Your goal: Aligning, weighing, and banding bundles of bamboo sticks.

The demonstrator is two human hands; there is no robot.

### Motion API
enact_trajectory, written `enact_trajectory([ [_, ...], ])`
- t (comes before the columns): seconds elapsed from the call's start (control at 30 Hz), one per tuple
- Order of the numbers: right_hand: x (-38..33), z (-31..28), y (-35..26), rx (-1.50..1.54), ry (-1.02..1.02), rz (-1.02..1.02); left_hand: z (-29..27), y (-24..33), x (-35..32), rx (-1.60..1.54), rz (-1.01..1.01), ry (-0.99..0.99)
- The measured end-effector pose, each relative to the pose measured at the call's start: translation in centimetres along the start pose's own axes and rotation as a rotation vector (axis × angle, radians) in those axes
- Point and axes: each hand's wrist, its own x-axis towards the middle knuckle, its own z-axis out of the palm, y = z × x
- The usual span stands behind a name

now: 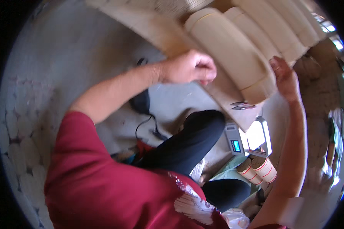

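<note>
While the left hand [191, 68] curls closed, the right hand [286, 79], whose grip one cannot tell, should gently steady the yellow-banded bundle [230, 49].

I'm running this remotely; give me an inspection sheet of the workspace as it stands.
Surface: brown board, carrying pale bundles.
Work items: nearest pale bundle, yellow-banded near both ends; more bundles lie beside it.
Clutter: what looks like scissors near the board's corner; a grey device with a lit blue display; two red-banded bundles.
Left hand: fingers curled, left of the nearest bundle; whether it holds anything is unclear.
Right hand: at that bundle's right side; contact unclear.
Cables: black cord, curved; ends unclear.
Surroundings: grey floor, green sheet.
</note>
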Motion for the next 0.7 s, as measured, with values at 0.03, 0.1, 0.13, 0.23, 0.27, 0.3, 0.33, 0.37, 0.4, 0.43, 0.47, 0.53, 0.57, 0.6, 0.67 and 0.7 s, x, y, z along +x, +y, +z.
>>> enact_trajectory([
  [0.03,1.3,1.9,-1.2,-0.033,-0.08,0.021,-1.4,-1.6,-1.5,0.015,-0.035,0.001],
  [0.1,2.8,4.0,1.5,0.037,-0.287,0.183,-2.9,-3.5,-4.2,-0.043,-0.093,0.016],
  [0.13,3.2,4.0,4.9,0.065,-0.209,0.068,-3.5,-4.0,-4.7,-0.063,-0.118,0.087],
  [0.23,3.8,7.1,2.9,-0.033,-0.222,0.113,-6.5,-7.2,-7.3,0.044,-0.234,0.295],
  [0.27,3.9,7.2,2.6,-0.027,-0.25,0.166,-8.1,-7.7,-8.2,-0.255,-0.258,0.255],
  [0.3,3.9,7.4,2.3,-0.025,-0.275,0.221,-8.4,-8.5,-8.9,-0.276,-0.272,0.26],
  [0.33,3.8,7.7,2.3,-0.02,-0.295,0.22,-8.6,-9.1,-9.6,-0.268,-0.336,0.311],
  [0.37,3.7,7.9,2.2,-0.012,-0.29,0.243,-8.7,-9.8,-10.2,-0.258,-0.398,0.36],
  [0.4,3.5,8.3,2.2,-0.004,-0.284,0.267,-8.8,-10.5,-10.8,-0.243,-0.386,0.36],
  [0.43,3.6,7.9,2.9,-0.015,-0.292,0.269,-8.6,-11.2,-10.7,-0.256,-0.384,0.359],
  [0.47,3.7,7.0,3.7,-0.078,-0.278,0.278,-8.4,-12.0,-10.2,-0.302,-0.391,0.327],
  [0.53,3.5,10.6,-6.1,-0.025,-0.167,0.565,-8.0,-13.4,-11.2,-0.385,-0.462,0.342],
  [0.57,3.5,11.0,-5.3,-0.011,-0.176,0.563,-7.2,-13.7,-11.5,-0.379,-0.476,0.35],
  [0.6,3.7,10.2,-3.4,-0.051,-0.194,0.494,-6.0,-14.1,-11.1,-0.296,-0.493,0.306],
  [0.67,4.0,7.4,1.3,-0.147,-0.226,0.361,-4.1,-13.3,-10.0,-0.197,-0.459,0.247],
  [0.7,4.0,8.3,3.3,-0.151,-0.262,0.287,-4.3,-13.3,-9.8,-0.194,-0.48,0.256],
])
